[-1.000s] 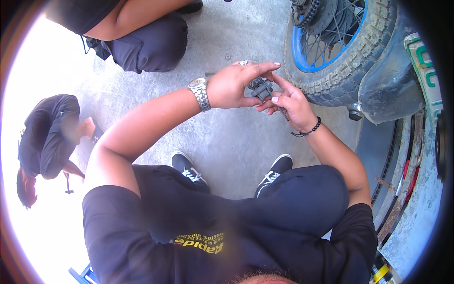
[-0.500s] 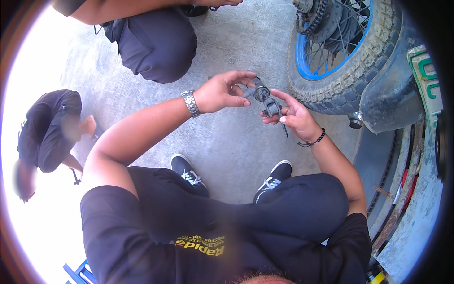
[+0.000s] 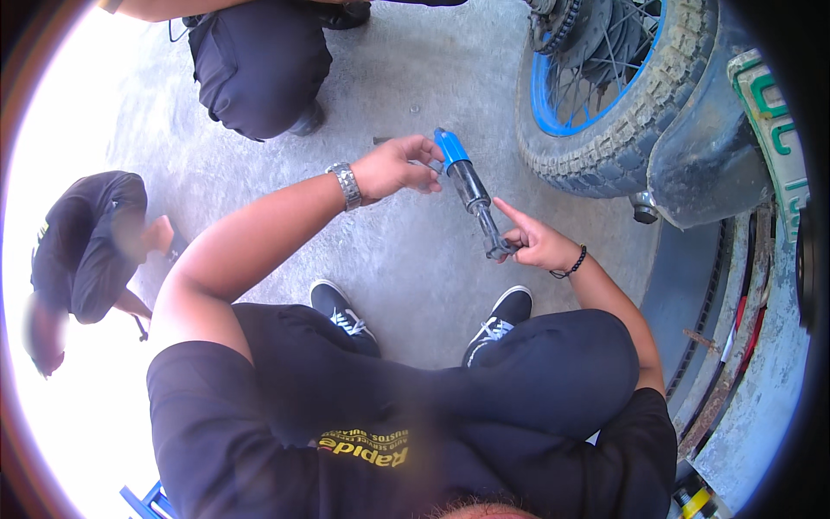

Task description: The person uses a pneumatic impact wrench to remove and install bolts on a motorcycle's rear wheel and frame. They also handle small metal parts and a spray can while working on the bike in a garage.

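Note:
A shock absorber (image 3: 468,183) slants between my hands, its blue end up and its dark rod and forked end down to the right. My left hand (image 3: 393,170), with a metal watch at the wrist, is curled at the blue end. A small grey piece shows between its thumb and fingers; whether it belongs to the shock absorber is unclear. My right hand (image 3: 546,245) grips the forked end, thumb and lower fingers closed there, while the index finger points up along the body. A dark beaded bracelet circles that wrist.
A motorcycle wheel (image 3: 596,154) with a knobby tyre and blue rim stands at upper right, beside a dark mudguard (image 3: 705,186) and a plate (image 3: 769,121). One person in dark trousers (image 3: 259,69) crouches ahead; another person (image 3: 91,233) bends at left. My shoes (image 3: 501,324) rest on concrete.
The shock absorber has turned from nearly end-on to lengthwise, bringing its blue end into sight. My right hand has moved down slightly, with its index finger now extended. The view has shifted a little.

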`<action>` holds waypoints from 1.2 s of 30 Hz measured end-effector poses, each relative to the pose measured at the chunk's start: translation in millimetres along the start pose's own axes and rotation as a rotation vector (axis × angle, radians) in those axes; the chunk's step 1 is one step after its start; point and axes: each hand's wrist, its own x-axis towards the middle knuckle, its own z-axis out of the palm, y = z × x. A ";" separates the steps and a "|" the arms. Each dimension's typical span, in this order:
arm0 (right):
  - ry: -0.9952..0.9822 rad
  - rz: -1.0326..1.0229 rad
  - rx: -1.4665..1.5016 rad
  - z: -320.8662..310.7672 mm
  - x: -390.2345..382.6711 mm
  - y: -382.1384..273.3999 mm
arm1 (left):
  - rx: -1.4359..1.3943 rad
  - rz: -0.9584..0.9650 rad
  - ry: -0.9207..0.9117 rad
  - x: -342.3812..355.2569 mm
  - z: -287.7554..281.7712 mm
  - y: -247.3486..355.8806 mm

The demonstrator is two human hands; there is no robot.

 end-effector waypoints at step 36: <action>0.519 0.005 0.118 -27.1 3.2 125.3 | 0.728 0.178 0.102 97.7 144.5 -113.6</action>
